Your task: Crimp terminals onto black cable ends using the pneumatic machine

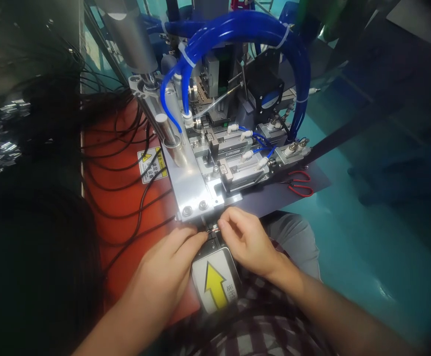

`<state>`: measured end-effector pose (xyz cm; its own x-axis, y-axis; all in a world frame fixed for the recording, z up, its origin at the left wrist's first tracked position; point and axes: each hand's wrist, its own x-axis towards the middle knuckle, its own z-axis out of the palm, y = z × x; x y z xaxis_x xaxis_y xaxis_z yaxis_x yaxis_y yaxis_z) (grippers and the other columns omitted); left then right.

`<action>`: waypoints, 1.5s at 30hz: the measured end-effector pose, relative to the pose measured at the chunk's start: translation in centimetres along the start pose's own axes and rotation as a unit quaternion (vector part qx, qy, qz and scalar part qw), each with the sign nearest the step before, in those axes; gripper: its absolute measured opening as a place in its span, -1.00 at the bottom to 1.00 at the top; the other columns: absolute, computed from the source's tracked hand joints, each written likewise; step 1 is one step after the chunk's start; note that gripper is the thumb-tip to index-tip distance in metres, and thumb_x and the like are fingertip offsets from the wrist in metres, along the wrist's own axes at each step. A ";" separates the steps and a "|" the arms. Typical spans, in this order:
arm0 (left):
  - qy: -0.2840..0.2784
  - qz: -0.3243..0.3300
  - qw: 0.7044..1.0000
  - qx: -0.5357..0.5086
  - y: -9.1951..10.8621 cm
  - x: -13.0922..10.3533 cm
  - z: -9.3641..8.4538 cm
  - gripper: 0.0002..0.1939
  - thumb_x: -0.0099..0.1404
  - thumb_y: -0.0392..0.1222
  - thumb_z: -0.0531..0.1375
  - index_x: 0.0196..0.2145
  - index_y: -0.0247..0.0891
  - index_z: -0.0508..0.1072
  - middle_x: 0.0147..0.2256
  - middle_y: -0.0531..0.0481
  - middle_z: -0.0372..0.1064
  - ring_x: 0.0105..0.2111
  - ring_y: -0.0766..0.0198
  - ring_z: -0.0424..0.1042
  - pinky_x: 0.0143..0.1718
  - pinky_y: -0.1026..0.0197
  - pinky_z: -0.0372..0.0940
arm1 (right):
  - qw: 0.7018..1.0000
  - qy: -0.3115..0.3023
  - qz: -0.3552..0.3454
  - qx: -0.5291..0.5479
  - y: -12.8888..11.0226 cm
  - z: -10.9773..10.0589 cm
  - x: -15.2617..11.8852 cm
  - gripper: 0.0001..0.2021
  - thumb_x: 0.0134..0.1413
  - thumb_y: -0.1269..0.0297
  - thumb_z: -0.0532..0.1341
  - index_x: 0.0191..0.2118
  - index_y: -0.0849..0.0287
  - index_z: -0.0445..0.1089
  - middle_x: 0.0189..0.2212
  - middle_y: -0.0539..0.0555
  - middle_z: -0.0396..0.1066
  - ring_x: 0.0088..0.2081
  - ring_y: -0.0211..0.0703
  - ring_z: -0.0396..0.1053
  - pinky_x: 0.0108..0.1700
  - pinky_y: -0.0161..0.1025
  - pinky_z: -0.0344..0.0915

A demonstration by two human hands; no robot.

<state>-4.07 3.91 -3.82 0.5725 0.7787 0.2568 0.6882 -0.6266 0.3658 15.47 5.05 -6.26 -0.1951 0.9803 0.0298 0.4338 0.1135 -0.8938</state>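
My left hand (171, 252) and my right hand (247, 240) meet at the front of a metal machine (193, 183). Both have their fingertips pinched close together over a small dark fixture (212, 242). A tiny whitish and silvery piece (213, 228) shows between the fingertips, too small to name. The left fingers cover part of the fixture. On the right, thumb and forefinger close at the end of the tiny piece. Just below the fingertips is a white label with a yellow arrow (215, 284).
Black cables (126, 212) run across the orange-red surface (119, 198) to a dark bundle at left. Thick blue tubes (245, 24) arch over the machine. Red-handled scissors or snips (300, 190) lie to the right, and a warning label (152, 165) sits left of the machine.
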 end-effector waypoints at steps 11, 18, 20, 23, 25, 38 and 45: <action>-0.044 0.045 0.987 0.146 -0.1 -0.3 -0.5 -0.58 0.30 -0.47 -0.06 0.00 -0.29 0.42 -0.27 -0.12 0.42 -0.37 0.15 0.41 -0.44 0.18 0.34 | 0.951 -0.038 0.154 0.264 1.0 0.7 -0.1 -0.68 0.22 0.11 0.10 -0.50 0.14 0.15 -0.57 -0.10 0.10 -0.53 -0.30 0.03 -0.47 -0.30 0.02; -0.054 0.008 0.992 0.115 0.1 -0.3 0.1 -0.53 0.31 -0.43 -0.08 0.07 -0.17 0.39 -0.24 -0.13 0.37 -0.30 0.14 0.43 -0.43 0.20 0.36 | 0.941 -0.022 0.176 0.289 1.1 0.6 -0.7 -0.73 0.24 0.07 0.07 -0.39 0.14 0.22 -0.53 -0.10 0.15 -0.58 -0.32 0.02 -0.53 -0.31 -0.02; -0.062 -0.004 0.993 0.104 0.1 -0.3 0.1 -0.53 0.32 -0.41 -0.08 0.08 -0.17 0.38 -0.20 -0.16 0.35 -0.28 0.12 0.44 -0.44 0.19 0.37 | 0.965 -0.020 0.146 0.217 0.9 0.6 -0.6 -0.73 0.28 0.13 0.03 -0.42 0.13 0.20 -0.53 -0.09 0.14 -0.51 -0.28 0.08 -0.46 -0.29 0.04; -0.078 -0.005 0.992 0.103 0.3 -0.3 0.2 -0.53 0.30 -0.41 -0.07 0.10 -0.21 0.37 -0.18 -0.21 0.33 -0.27 0.06 0.44 -0.44 0.14 0.39 | 0.986 -0.023 0.100 0.128 0.6 0.5 -0.5 -0.72 0.30 0.20 0.01 -0.47 0.13 0.14 -0.52 -0.09 0.10 -0.45 -0.25 0.09 -0.38 -0.28 0.07; -0.068 -0.011 0.993 0.101 0.3 -0.3 0.3 -0.52 0.29 -0.43 -0.07 0.09 -0.19 0.38 -0.19 -0.19 0.33 -0.28 0.06 0.44 -0.44 0.13 0.39 | 0.989 -0.022 0.080 0.120 0.4 0.4 -0.4 -0.74 0.30 0.23 0.01 -0.46 0.12 0.13 -0.51 -0.09 0.10 -0.44 -0.25 0.09 -0.37 -0.28 0.07; -0.068 -0.023 0.989 0.131 0.9 -0.2 0.1 -0.50 0.23 -0.48 -0.02 0.06 -0.22 0.42 -0.21 -0.19 0.38 -0.27 0.03 0.45 -0.42 0.12 0.39 | 0.980 -0.013 0.114 0.164 -0.2 0.2 0.0 -0.78 0.21 0.22 0.07 -0.46 0.12 0.17 -0.51 -0.07 0.12 -0.44 -0.23 0.13 -0.38 -0.29 0.12; -0.054 0.004 0.988 0.144 0.7 0.1 0.6 -0.49 0.23 -0.50 -0.04 0.04 -0.22 0.44 -0.27 -0.17 0.36 -0.34 0.08 0.43 -0.47 0.16 0.35 | 0.951 -0.044 0.189 0.240 0.0 -0.1 0.2 -0.69 0.16 0.07 0.13 -0.49 0.15 0.18 -0.57 -0.11 0.11 -0.53 -0.30 0.05 -0.48 -0.32 0.05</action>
<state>-3.29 3.56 -4.05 0.6119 0.7753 0.1562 0.7729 -0.6281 0.0901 15.57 5.23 -6.23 -0.1871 0.9168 -0.3529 0.0404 -0.3518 -0.9352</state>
